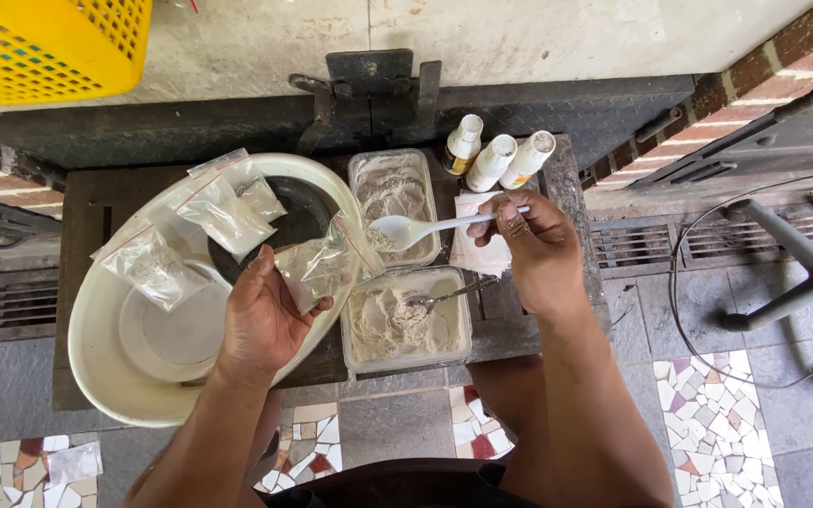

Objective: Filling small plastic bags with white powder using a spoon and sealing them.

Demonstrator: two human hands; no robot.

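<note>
A: What's the left hand (261,315) doing?
B: It's gripping a small clear bag (317,273) open over the white basin (105,376), while the right hand (534,249) is pinching a white plastic spoon (416,229) of powder.
A: And next?
B: Tipping it steadily into the bag's mouth, I'm judging
</note>
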